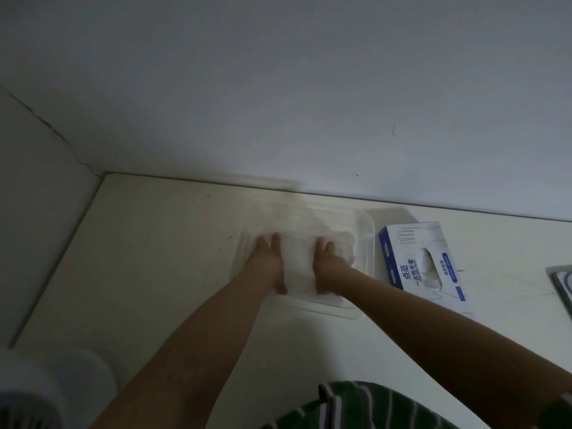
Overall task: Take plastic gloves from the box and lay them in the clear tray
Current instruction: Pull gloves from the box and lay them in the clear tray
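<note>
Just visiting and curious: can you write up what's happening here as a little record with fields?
surface: white table
tray: clear tray, near the wall
contents: plastic gloves lying in the tray
left: left hand, fingers straight, pressing the gloves
right: right hand, likewise, beside it
box: glove box, right of the tray, gloves showing at its opening

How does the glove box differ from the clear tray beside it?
The box is opaque, printed white and blue; the tray is see-through. The box stands untouched; the left hand and right hand press gloves flat in the tray. Gloves bunch from the box's slot but lie spread in the tray. Both sit on the white table.
</note>
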Tool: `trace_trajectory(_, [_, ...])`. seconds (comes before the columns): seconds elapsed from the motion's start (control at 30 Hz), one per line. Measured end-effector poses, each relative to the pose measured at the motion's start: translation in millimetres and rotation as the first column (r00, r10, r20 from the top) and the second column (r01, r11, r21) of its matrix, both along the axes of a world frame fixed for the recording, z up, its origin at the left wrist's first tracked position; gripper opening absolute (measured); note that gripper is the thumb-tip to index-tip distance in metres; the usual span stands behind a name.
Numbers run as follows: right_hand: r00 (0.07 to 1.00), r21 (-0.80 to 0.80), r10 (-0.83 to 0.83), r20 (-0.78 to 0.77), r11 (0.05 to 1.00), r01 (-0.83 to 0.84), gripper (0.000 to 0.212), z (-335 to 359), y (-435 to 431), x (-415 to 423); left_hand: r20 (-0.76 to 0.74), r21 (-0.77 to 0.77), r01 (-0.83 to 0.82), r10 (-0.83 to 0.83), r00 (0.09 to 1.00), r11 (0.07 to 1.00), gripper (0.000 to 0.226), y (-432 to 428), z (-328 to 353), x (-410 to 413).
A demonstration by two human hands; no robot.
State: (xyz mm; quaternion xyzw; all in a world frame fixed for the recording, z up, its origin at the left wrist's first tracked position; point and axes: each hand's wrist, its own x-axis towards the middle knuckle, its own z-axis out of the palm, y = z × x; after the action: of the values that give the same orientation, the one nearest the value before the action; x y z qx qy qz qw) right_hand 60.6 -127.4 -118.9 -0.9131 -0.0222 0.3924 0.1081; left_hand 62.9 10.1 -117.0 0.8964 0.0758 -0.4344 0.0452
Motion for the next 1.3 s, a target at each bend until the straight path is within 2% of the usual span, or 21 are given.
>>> trace_trajectory(0.07, [0.997,-0.009,0.080,0.000,0.997,-0.080,0.109,12,-2,2,0.030,-0.032,-0.011,0.012,0.999,0.999,0.126,1,6,-1])
trace_trajectory(0.1, [0.989,-0.009,0.144,0.031,0.990,-0.144,0.099,20,-5,3,0.082,-0.046,0.001,0.003,0.997,0.999,0.113,2,12,-3])
trace_trajectory(0.2, [0.950,0.145,0.182,0.253,0.964,-0.223,0.062,46,-16,7,0.401,-0.009,0.074,-0.065,0.914,0.997,0.044,-1,32,-5])
trace_trajectory(0.23, [0.930,0.242,0.139,0.342,0.943,-0.230,0.048,58,-24,6,0.510,0.000,0.060,-0.052,0.858,0.998,0.032,-7,40,-5])
trace_trajectory(0.3, [0.873,0.407,0.019,0.487,0.880,-0.246,0.020,79,-42,7,0.674,-0.053,0.023,0.019,0.738,0.998,0.023,-22,54,-3])
trace_trajectory(0.33, [0.836,0.452,-0.045,0.546,0.856,-0.249,0.013,88,-57,6,0.727,-0.104,0.022,0.060,0.684,0.994,0.020,-34,62,-3])
trace_trajectory(0.4, [0.770,0.511,-0.210,0.603,0.843,-0.170,0.013,94,-93,4,0.785,-0.212,0.065,0.130,0.606,0.975,0.016,-60,78,-3])
trace_trajectory(0.47, [0.737,0.509,-0.337,0.586,0.861,-0.011,0.012,84,-134,1,0.804,-0.297,0.147,0.164,0.572,0.943,0.012,-89,88,-5])
trace_trajectory(0.53, [0.755,0.385,-0.331,0.566,0.916,0.113,0.010,69,-173,-7,0.792,-0.363,0.240,0.162,0.588,0.900,0.011,-121,92,-9])
trace_trajectory(0.63, [0.827,0.204,-0.235,0.511,0.968,0.149,0.020,44,-211,-24,0.717,-0.422,0.331,0.088,0.692,0.844,0.013,-167,82,-16])
trace_trajectory(0.7, [0.856,0.153,-0.185,0.482,0.980,0.126,0.026,37,-216,-33,0.630,-0.438,0.341,0.014,0.776,0.832,0.024,-189,72,-19])
trace_trajectory(0.8, [0.871,0.128,-0.161,0.464,0.985,0.114,0.032,30,-213,-36,0.526,-0.437,0.304,-0.033,0.850,0.846,0.041,-211,52,-21])
trace_trajectory(0.9, [0.868,0.080,-0.161,0.471,0.987,0.140,0.023,25,-211,-32,0.448,-0.411,0.267,-0.062,0.892,0.872,0.056,-218,33,-22])
trace_trajectory(1.07, [0.835,0.210,-0.313,0.452,0.947,0.242,0.011,19,-218,-27,0.454,-0.380,0.246,-0.052,0.890,0.892,0.065,-222,16,-20])
trace_trajectory(1.17, [0.826,0.376,-0.392,0.405,0.895,0.240,0.009,17,-228,-25,0.462,-0.372,0.240,-0.045,0.886,0.897,0.067,-225,12,-18])
trace_trajectory(1.23, [0.813,0.535,-0.461,0.356,0.814,0.228,0.006,19,-233,-26,0.461,-0.385,0.226,-0.025,0.887,0.895,0.067,-226,8,-16])
trace_trajectory(1.3, [0.777,0.707,-0.570,0.267,0.664,0.244,0.002,23,-237,-30,0.453,-0.397,0.216,-0.014,0.891,0.892,0.072,-226,7,-14])
